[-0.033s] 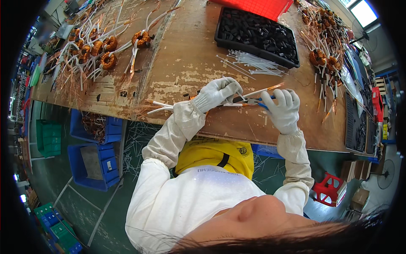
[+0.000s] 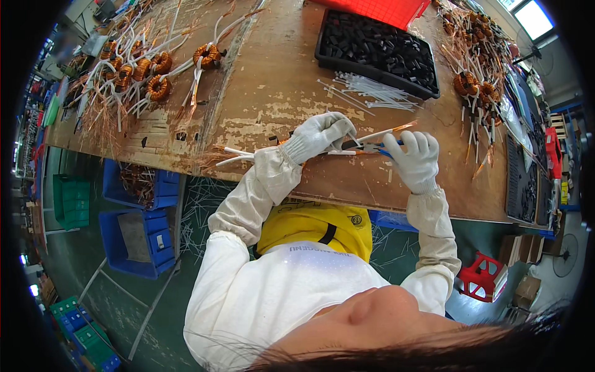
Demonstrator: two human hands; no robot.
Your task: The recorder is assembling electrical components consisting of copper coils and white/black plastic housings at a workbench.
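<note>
Working at the near edge of a worn wooden table (image 2: 266, 74), a person (image 2: 279, 279) has both hands close together near the middle of that edge. The right hand (image 2: 412, 155) has its grip closed round blue-handled pliers (image 2: 389, 149), their tips pointing left. The left hand (image 2: 322, 133) is bunched beside those tips; from where I stand, I cannot tell whether its grip is closed on anything. Between and just beyond the hands lies a white lead with a bare copper end (image 2: 379, 132). More white leads (image 2: 235, 156) stick out past the left sleeve (image 2: 273, 177), toward the table's left side.

The main hazard, as I judge it, is the pliers' tips sitting so near the left fingers: a slip could nip the glove, or score the lead's white covering. Squeezing off-line could bend or break the copper strands. The left sleeve crosses the leads, so a shift of that arm might catch them and drag the work toward the near edge.
</note>
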